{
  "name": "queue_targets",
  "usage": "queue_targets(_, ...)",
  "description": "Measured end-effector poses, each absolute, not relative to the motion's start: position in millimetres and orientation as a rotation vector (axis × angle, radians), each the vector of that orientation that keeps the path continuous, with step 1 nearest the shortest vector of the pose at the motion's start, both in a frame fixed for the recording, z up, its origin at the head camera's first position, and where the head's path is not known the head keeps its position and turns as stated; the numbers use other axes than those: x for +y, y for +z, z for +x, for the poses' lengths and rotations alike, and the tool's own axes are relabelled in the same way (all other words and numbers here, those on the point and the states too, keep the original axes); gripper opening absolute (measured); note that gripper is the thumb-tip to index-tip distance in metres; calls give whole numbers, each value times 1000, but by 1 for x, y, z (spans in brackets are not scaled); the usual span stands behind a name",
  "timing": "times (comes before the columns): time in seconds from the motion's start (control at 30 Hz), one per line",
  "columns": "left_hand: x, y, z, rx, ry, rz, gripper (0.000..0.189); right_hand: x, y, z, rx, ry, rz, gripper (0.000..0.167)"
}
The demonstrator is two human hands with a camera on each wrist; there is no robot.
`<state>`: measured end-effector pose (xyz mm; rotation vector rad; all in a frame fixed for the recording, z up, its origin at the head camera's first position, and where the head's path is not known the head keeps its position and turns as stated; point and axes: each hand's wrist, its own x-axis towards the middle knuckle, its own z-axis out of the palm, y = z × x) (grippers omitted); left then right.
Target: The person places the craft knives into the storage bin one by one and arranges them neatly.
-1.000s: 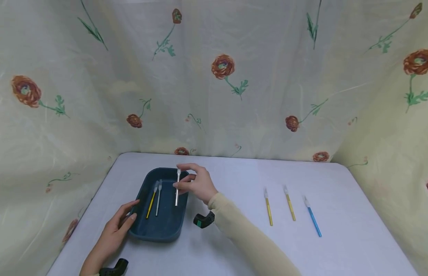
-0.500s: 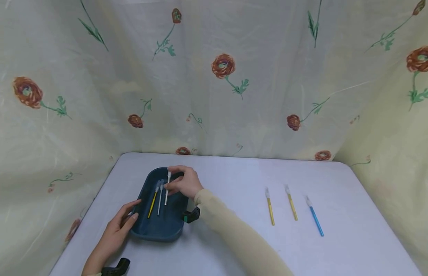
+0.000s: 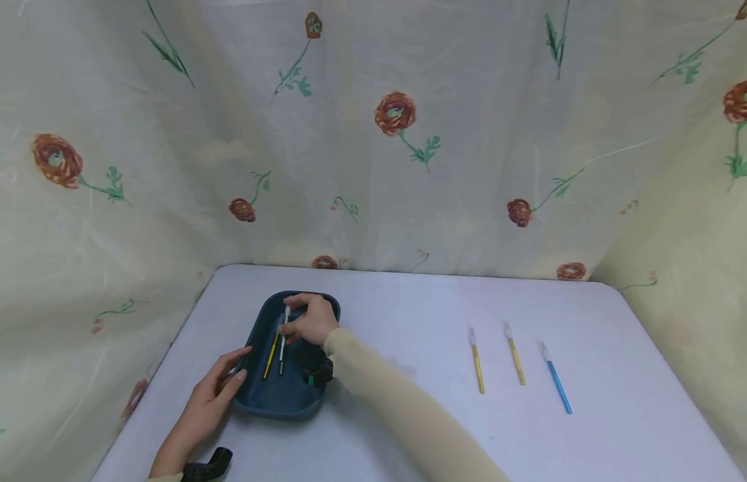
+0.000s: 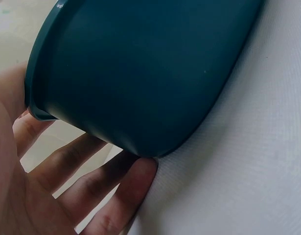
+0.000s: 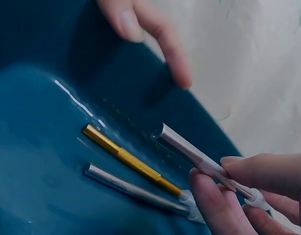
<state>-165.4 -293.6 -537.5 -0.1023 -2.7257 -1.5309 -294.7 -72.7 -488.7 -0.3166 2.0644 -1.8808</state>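
Observation:
A dark blue tray sits on the table's left side. My left hand holds its left wall, with thumb and index finger over the rim and the other fingers against the outside in the left wrist view. Above the tray's inside, my right hand pinches a silver craft knife by its knurled grip between thumb and fingers. Its clear cap is partly behind the fingers. On the tray floor lie a gold craft knife and another silver craft knife, side by side, their capped ends partly hidden by my right hand.
Two gold craft knives and a blue craft knife with clear caps lie apart on the right of the white table. A flowered curtain hangs behind and at both sides.
My right hand has moved left with the silver craft knife, over the two knives in the tray. My left hand keeps its hold on the tray.

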Motion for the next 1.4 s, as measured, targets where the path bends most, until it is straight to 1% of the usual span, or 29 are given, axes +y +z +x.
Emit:
queue_targets(0.27, -293, -539, -165, -2728, -1529, -92, 50, -84, -498, -300, 2169, -1761, -272, 54)
queue_targets(0.5, -292, -539, -166, -2737, -1519, -98, 50, -91, -510, -307, 2169, -1766, -209, 55)
queue_targets(0.73, -293, -537, -166, -2739, -1519, -93, 51, -96, -520, -314, 2176, -1760, -240, 58)
queue_targets(1.4, -295, -539, -167, -2730, -1538, -55, 49, -100, -523, -316, 2216, -1694, -242, 61)
